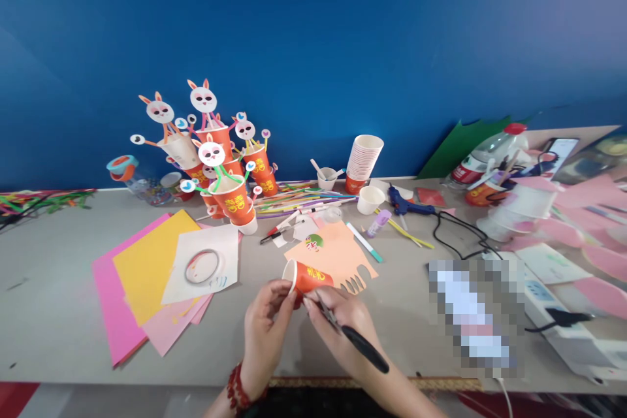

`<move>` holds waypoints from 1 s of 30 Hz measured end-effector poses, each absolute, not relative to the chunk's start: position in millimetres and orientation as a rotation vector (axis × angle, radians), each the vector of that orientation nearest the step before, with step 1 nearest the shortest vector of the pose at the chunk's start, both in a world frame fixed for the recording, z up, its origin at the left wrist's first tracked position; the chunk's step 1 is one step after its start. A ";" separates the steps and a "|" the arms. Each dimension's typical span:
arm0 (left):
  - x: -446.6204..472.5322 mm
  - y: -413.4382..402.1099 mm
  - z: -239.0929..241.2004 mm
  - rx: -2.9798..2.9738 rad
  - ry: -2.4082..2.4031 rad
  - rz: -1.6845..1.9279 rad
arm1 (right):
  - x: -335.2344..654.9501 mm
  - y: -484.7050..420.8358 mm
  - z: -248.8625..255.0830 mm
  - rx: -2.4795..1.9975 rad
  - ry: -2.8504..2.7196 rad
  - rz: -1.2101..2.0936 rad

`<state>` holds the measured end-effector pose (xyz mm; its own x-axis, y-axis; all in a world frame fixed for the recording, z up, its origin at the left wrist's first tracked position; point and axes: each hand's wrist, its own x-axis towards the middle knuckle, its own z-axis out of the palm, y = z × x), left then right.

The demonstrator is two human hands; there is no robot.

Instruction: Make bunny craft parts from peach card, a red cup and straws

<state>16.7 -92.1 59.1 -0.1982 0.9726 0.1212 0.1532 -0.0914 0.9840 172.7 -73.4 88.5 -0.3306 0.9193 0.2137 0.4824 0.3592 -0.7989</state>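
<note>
A red paper cup point(313, 276) with yellow lettering lies tilted on its side in front of me, its open mouth facing left. My left hand point(271, 320) grips it near the rim, fingers closed. On the other side, my right hand point(340, 317) is closed around a slim tool with a black handle point(365, 349), its fingertips against the cup. The tool's working end is hidden between the fingers and the cup, so I cannot tell its exact kind. Just beyond the cup lies a peach paper sheet point(337, 245) with cut-outs along its edge.
Several rabbit-faced paper cup figures point(232, 199) stand at the back left. Coloured paper sheets point(147, 268) carry a tape roll point(202, 266). Behind are stacked cups point(364, 157) and a blue glue gun point(409, 204). A power strip point(548, 304) and a blurred-out device point(473, 313) lie right.
</note>
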 end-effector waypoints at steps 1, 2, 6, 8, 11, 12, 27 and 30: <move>16.0 -92.1 58.4 1.311 1.423 1.360 | 174.1 -72.4 88.6 -1.209 -1.993 0.815; 15.3 -92.2 57.9 1.329 1.426 1.342 | 175.7 -71.4 88.5 -1.206 -2.033 0.801; 10.7 -94.7 57.2 1.410 1.397 1.232 | 183.6 -68.7 88.6 -1.199 -2.169 0.774; 7.3 -97.1 57.5 1.495 1.396 1.165 | 187.1 -68.6 89.2 -1.183 -2.209 0.774; 2.5 -100.8 58.3 1.688 1.432 1.085 | 189.3 -71.2 87.2 -1.170 -2.223 0.777; 1.5 -101.9 58.6 1.748 1.442 1.065 | 189.0 -72.9 85.2 -1.173 -2.202 0.799; 4.6 -104.2 60.1 2.148 1.458 1.281 | 165.1 -90.3 64.7 -1.159 -1.244 1.467; 5.2 -105.5 60.6 2.080 1.476 1.275 | 171.9 -87.7 70.8 -1.197 -1.653 1.172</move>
<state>5.2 -105.5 60.6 0.0842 0.8673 0.4906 0.6115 -0.4337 0.6618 171.9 -87.7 70.8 -0.2645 0.9622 0.0657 0.2564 0.1358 -0.9570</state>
